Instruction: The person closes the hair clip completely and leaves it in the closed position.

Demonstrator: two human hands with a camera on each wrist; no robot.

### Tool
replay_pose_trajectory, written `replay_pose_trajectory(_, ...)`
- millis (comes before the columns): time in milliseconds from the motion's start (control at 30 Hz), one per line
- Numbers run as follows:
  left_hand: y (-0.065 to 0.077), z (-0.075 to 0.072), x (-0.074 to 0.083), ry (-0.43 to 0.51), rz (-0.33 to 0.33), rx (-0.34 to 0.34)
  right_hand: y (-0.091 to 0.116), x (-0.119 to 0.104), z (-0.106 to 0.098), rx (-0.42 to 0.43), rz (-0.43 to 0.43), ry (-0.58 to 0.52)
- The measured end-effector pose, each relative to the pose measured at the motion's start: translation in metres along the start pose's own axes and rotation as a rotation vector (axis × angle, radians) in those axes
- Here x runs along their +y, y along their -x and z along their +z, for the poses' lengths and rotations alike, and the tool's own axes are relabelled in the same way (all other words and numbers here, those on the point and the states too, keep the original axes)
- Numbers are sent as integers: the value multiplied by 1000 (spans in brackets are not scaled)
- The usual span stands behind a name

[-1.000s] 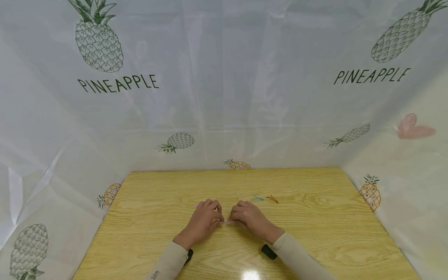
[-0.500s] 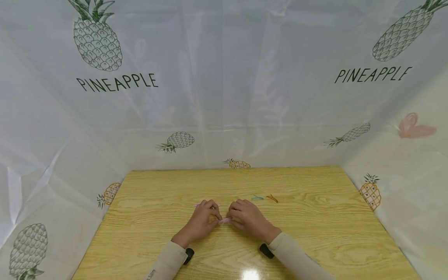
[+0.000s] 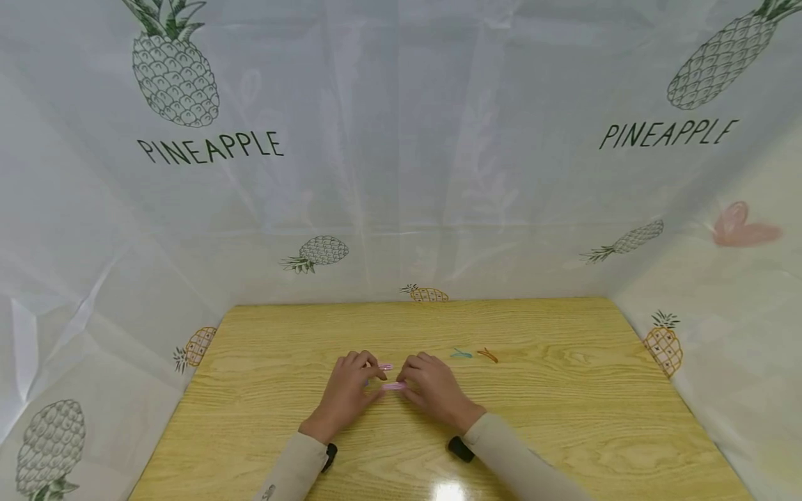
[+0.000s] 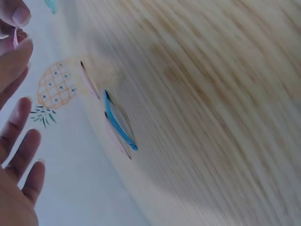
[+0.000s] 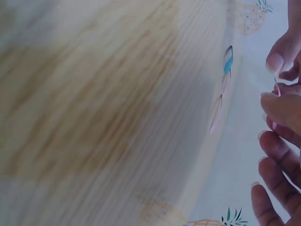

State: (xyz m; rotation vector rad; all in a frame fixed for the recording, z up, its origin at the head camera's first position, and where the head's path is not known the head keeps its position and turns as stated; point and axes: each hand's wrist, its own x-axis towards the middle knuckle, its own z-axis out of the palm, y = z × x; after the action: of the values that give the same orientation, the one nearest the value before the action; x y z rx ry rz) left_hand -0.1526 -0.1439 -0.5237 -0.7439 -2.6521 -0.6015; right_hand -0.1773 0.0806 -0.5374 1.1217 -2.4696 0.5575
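Note:
A slim pink hair clip (image 3: 394, 386) is held level between my two hands, just above the table. The thumb and fingertips of my left hand (image 3: 344, 390) pinch one end. At the other end my right hand (image 3: 434, 390) grips it between thumb and forefinger. From the left wrist the pink clip (image 4: 16, 37) shows edge-on, its ends hidden by fingers. Beyond the hands a second pink hair clip (image 3: 386, 367) lies on the table. The left wrist view shows a blue hair clip (image 4: 117, 125) with pink clips (image 4: 89, 81) beside it.
Toward the back right, a teal hair clip (image 3: 461, 354) and an orange hair clip (image 3: 488, 356) lie side by side on the wooden table (image 3: 564, 417). A white pineapple-print sheet (image 3: 401, 174) rises around the back and sides.
Both hands have shifted a little left and away from the body, keeping the pink clip between them. More of that clip shows. The teal and orange clips have stayed put.

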Motion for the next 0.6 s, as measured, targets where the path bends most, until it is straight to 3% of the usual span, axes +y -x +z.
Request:
replay_pose_trajectory(300,0,-1,-9,-49,12,-6,-11,-5,8,-63,65,-28)
replay_pose_trajectory(400,-1,1,-13,-89,4,-33,-15,-6,12,-94,91,-20)
replay_pose_trajectory(600,-3,4,-18,-81,-41,-94,-22,-6,21,-132,126,-25)
